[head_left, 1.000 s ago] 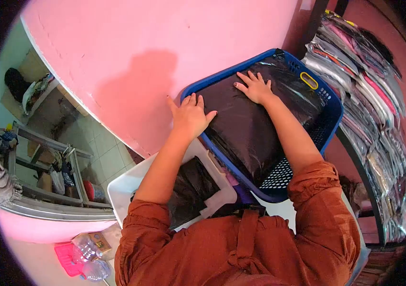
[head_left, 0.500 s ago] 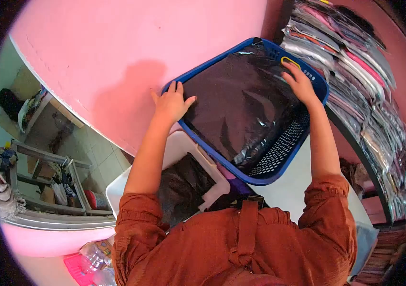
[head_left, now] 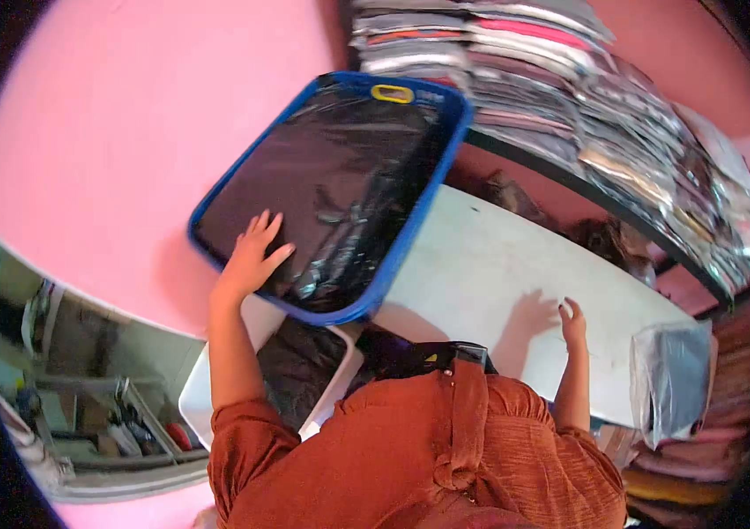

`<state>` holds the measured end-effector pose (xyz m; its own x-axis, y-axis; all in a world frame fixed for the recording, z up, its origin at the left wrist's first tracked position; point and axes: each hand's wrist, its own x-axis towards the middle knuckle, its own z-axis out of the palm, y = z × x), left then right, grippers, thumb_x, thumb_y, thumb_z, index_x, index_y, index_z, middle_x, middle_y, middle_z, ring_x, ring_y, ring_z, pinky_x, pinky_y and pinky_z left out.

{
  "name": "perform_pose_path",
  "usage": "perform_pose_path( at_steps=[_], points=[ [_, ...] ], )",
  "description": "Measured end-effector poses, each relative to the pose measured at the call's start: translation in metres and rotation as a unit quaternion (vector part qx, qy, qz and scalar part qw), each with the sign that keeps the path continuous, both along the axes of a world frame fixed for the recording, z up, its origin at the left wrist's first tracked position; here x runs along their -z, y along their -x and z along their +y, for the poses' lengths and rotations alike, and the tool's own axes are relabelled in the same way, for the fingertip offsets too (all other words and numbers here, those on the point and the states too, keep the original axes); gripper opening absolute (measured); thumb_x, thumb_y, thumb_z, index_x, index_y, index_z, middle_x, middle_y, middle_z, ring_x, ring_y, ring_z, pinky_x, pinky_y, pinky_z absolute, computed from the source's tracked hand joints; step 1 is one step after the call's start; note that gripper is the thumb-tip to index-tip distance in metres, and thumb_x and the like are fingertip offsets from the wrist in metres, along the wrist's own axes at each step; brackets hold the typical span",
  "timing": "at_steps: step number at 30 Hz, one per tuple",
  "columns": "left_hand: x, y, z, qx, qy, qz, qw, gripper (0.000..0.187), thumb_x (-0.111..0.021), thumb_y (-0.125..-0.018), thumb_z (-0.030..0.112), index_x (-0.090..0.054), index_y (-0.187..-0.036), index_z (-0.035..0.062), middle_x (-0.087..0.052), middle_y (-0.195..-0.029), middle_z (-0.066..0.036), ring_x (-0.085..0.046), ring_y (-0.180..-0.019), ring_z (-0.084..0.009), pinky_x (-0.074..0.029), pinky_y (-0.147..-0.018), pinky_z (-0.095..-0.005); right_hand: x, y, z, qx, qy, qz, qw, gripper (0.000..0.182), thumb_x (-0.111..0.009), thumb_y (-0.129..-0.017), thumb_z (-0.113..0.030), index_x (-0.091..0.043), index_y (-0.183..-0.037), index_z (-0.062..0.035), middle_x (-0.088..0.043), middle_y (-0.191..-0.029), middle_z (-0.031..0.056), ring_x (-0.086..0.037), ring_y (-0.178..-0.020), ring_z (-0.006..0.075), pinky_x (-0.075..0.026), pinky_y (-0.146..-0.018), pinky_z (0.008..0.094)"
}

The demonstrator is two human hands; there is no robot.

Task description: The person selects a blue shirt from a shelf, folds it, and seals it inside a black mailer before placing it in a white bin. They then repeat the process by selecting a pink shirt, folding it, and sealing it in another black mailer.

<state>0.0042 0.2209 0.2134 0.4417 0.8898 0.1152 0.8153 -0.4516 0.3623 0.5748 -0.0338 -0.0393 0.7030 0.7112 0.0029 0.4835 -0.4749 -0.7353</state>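
A blue plastic basket (head_left: 408,231) with a yellow-rimmed handle hole holds a dark garment in clear plastic wrap (head_left: 331,167). My left hand (head_left: 254,257) lies with spread fingers on the near left part of that wrapped garment. Over the white tabletop (head_left: 472,256), away from the basket, my right hand (head_left: 573,324) is raised with its fingers slightly curled and apart, holding nothing. To its right, a grey-blue garment in a clear plastic bag (head_left: 670,370) rests at the table's end. Below the basket, a white bin (head_left: 194,401) contains dark plastic-wrapped material (head_left: 300,370).
A dark-edged shelf (head_left: 586,181) carries tall stacks of bagged, folded clothes (head_left: 534,70) behind the table. More folded brown cloth (head_left: 692,467) is piled at the lower right. A pink wall (head_left: 146,106) borders the basket's left side.
My right hand has left the basket's far right side and moved right over the table. My left hand has shifted onto the wrapped garment. The view has turned right.
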Motion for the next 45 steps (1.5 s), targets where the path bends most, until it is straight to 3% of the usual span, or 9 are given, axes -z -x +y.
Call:
perform_pose_path(
  at_steps=[8,11,15,20,22,26,34,41,45],
  points=[
    [-0.038,-0.093,-0.061,-0.028,-0.191,-0.159,0.968,0.052,-0.061,-0.085,0.015,-0.046,-0.133,0.0031,-0.036,-0.142,-0.022,-0.033,-0.133,-0.0349,-0.026,-0.108,-0.0398,0.05,-0.019,-0.154,0.175,0.176,-0.229,0.941,0.051,-0.061,-0.081,-0.029,-0.05,-0.129,-0.0126,-0.043,-0.135,0.0226,-0.038,-0.126,0.0407,-0.036,-0.099,0.0524],
    [-0.042,-0.144,-0.092,0.187,-0.123,-0.332,0.916,0.052,-0.058,-0.088,0.027,-0.048,-0.13,-0.0015,-0.039,-0.141,-0.021,-0.035,-0.133,-0.0314,-0.024,-0.109,-0.0385,0.054,-0.008,-0.164,0.147,0.182,-0.233,0.944,0.051,-0.056,-0.084,-0.036,-0.048,-0.132,-0.0205,-0.031,-0.143,0.0219,-0.026,-0.133,0.0423,-0.026,-0.102,0.0601],
    [-0.018,-0.224,-0.105,0.308,0.028,-0.302,0.902,0.05,-0.057,-0.088,0.029,-0.05,-0.128,0.0003,-0.041,-0.139,-0.023,-0.036,-0.131,-0.0341,-0.026,-0.108,-0.038,0.03,-0.022,-0.161,0.132,0.111,-0.242,0.955,0.039,-0.06,-0.08,-0.027,-0.055,-0.115,-0.0133,-0.046,-0.127,0.0187,-0.041,-0.118,0.0386,-0.035,-0.094,0.0534],
    [0.154,-0.303,-0.063,0.185,0.208,-0.118,0.953,0.059,-0.057,-0.088,0.033,-0.037,-0.14,0.015,-0.03,-0.146,-0.02,-0.024,-0.137,-0.0361,-0.023,-0.109,-0.0442,0.04,-0.044,-0.159,0.065,-0.003,-0.308,0.949,0.023,-0.058,-0.077,-0.02,-0.054,-0.094,-0.0048,-0.052,-0.116,0.0173,-0.046,-0.109,0.0384,-0.038,-0.09,0.0496],
    [0.221,-0.323,-0.079,0.025,0.122,0.155,0.98,0.066,-0.054,-0.087,0.044,-0.029,-0.144,0.0206,-0.017,-0.151,-0.019,-0.011,-0.141,-0.035,-0.015,-0.11,-0.0529,0.03,-0.05,-0.159,0.055,-0.015,-0.315,0.947,0.023,-0.058,-0.076,-0.018,-0.054,-0.095,-0.0051,-0.052,-0.111,0.0171,-0.047,-0.105,0.0384,-0.039,-0.087,0.0493],
    [0.28,-0.309,-0.141,-0.019,0.064,0.146,0.987,0.069,-0.05,-0.086,0.05,-0.026,-0.145,0.0226,-0.01,-0.153,-0.018,-0.005,-0.141,-0.0345,-0.009,-0.109,-0.0588,0.034,-0.074,-0.155,0.011,-0.01,-0.284,0.959,0.023,-0.058,-0.075,-0.015,-0.055,-0.095,-0.0056,-0.054,-0.101,0.0163,-0.052,-0.095,0.0364,-0.046,-0.076,0.046],
    [0.281,-0.305,-0.141,0.001,0.011,0.112,0.994,0.062,-0.05,-0.086,0.04,-0.03,-0.143,0.0219,-0.013,-0.152,-0.017,-0.01,-0.14,-0.0347,-0.009,-0.109,-0.0581,0.024,-0.114,-0.119,-0.008,0.099,-0.201,0.975,0.012,-0.058,-0.077,-0.012,-0.062,-0.087,-0.0051,-0.062,-0.083,0.0148,-0.061,-0.069,0.0337,-0.051,-0.061,0.0429],
    [0.277,-0.312,-0.119,-0.001,0.018,0.101,0.995,0.056,-0.056,-0.084,0.035,-0.041,-0.136,0.0202,-0.019,-0.15,-0.015,-0.014,-0.139,-0.0355,-0.013,-0.108,-0.0585,-0.058,-0.184,-0.046,-0.067,-0.082,-0.073,0.992,0.011,-0.061,-0.083,-0.011,-0.067,-0.088,-0.0044,-0.067,-0.079,0.0137,-0.063,-0.062,0.0262,-0.049,-0.058,0.0351],
    [0.19,-0.392,-0.054,0.22,-0.118,-0.04,0.967,0.039,-0.065,-0.077,0.014,-0.061,-0.116,0.0151,-0.027,-0.147,-0.014,-0.021,-0.137,-0.0362,-0.02,-0.106,-0.0587,-0.155,-0.219,0.017,-0.103,-0.238,-0.184,0.948,0.011,-0.06,-0.084,-0.005,-0.065,-0.093,-0.0013,-0.066,-0.084,0.0138,-0.065,-0.071,0.0209,-0.05,-0.064,0.0305]
  ],
)
